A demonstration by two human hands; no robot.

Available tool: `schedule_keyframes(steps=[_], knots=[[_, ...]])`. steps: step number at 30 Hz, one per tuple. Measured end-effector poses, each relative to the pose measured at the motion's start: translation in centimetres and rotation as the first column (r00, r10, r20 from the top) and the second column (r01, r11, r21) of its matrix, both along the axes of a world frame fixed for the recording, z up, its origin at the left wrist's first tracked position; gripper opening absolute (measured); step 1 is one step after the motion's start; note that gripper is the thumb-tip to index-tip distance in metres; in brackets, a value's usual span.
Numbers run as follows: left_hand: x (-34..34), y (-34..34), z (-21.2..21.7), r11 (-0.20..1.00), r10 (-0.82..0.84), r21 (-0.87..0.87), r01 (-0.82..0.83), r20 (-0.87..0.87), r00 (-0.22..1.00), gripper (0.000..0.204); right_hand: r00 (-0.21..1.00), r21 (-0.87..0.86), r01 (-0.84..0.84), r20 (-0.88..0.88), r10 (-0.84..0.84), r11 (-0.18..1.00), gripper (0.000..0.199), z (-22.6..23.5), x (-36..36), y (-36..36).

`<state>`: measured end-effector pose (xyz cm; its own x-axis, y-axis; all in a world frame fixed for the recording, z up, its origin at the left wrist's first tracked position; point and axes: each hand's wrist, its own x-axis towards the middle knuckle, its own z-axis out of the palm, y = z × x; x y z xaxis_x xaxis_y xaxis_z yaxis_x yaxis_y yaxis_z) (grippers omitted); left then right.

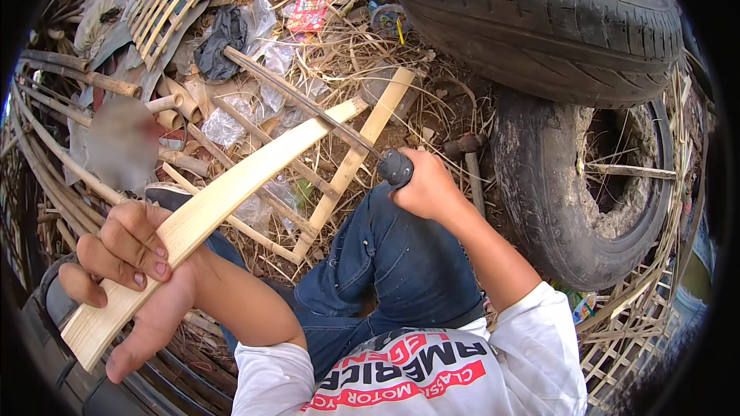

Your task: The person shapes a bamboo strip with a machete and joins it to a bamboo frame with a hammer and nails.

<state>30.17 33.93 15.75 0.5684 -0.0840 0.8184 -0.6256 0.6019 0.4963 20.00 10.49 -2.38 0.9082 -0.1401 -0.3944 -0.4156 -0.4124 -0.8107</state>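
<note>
Across the left hand (132,262) lies a pale slat (250,173).

Right side: tyres (532,177) wall off reach past the right hand (428,189); a hammer (473,169) lies between.
Ahead: the long blade (297,98) crosses the wooden strip (247,173), barring the way forward.
Left side: bamboo poles (114,85) crowd beyond the left hand (123,246).
Passage: open air above the jeans (393,262), between the forearms (493,243).

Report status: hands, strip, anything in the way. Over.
Left hand gripping near end of pale strip. Right hand on black-handled tool, blade crossing strip's far end, contact unclear. Slats lying below; tyres at right, clear of strip.
</note>
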Motion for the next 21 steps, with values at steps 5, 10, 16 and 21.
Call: schedule_keyframes(steps=[5,10,16,21], knots=[[0.1,0.0,-0.1,0.995,0.103,-0.007,-0.104,-0.031,0.994,0.067,0.998,-0.116,0.047,-0.038,-0.052,0.992,0.033,-4.3,0.7,-1.5],[-0.5,0.2,0.0,0.998,0.048,0.027,-0.048,-0.008,0.999,0.064,1.000,-0.113,0.000,0.019,0.003,0.994,0.035,-2.2,1.0,-0.1],[-0.8,0.5,0.1,0.988,0.148,0.054,-0.146,-0.037,0.988,0.060,0.998,-0.093,-0.052,0.023,0.054,0.994,0.028,-0.8,2.2,-0.7],[-0.6,-0.9,0.5,0.982,0.144,0.123,-0.145,0.019,0.989,0.064,0.996,0.004,-0.035,-0.077,0.035,0.999,0.030,-3.8,3.3,-0.5]])
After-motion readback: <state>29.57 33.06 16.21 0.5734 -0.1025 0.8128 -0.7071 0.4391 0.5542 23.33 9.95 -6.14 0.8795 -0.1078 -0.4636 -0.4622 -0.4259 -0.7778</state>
